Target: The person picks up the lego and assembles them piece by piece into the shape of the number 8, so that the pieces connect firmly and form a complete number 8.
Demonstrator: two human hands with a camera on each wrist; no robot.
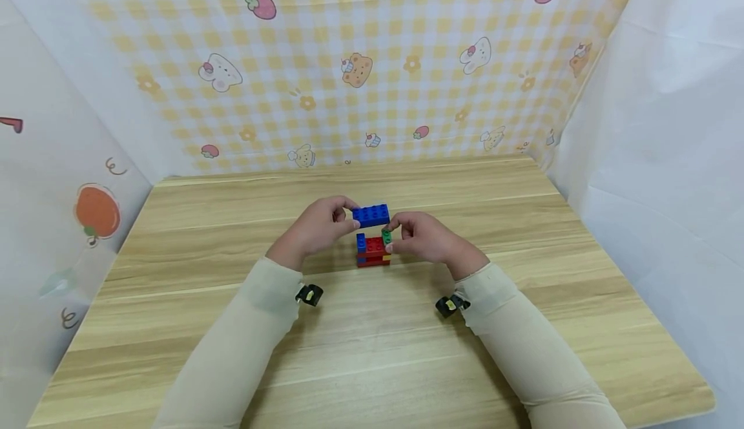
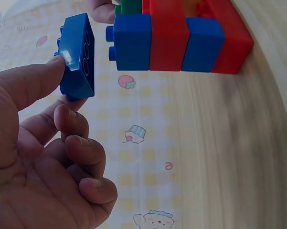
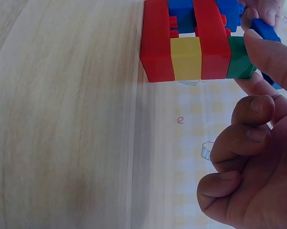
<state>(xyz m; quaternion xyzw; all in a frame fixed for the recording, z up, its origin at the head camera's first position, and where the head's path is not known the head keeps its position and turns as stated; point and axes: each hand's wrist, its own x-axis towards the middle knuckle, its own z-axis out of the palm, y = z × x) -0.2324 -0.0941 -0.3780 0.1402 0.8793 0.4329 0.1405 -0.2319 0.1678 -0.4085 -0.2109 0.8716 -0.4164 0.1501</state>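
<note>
A long blue building brick [image 1: 371, 216] with studs on top is pinched between the thumb and index finger of my left hand [image 1: 323, 225]. It hangs just above a small stack of bricks, apart from it in the left wrist view. My right hand [image 1: 422, 238] pinches the green brick [image 3: 239, 57] at the stack's top right. Below that come a red brick [image 3: 215, 52], a yellow brick [image 3: 186, 58] and a red base brick [image 3: 157, 45]. On the stack's left side stand an upper blue brick [image 2: 132, 43] and a lower blue brick [image 2: 203, 44], with red layers between and beneath.
The stack stands on a wood-grain table [image 1: 372, 345]. Behind the table hangs a yellow checked cloth [image 1: 325, 119] with cartoon prints, and white sheets [image 1: 657, 125] flank both sides. Black wrist cameras [image 1: 310, 295] sit at both cuffs.
</note>
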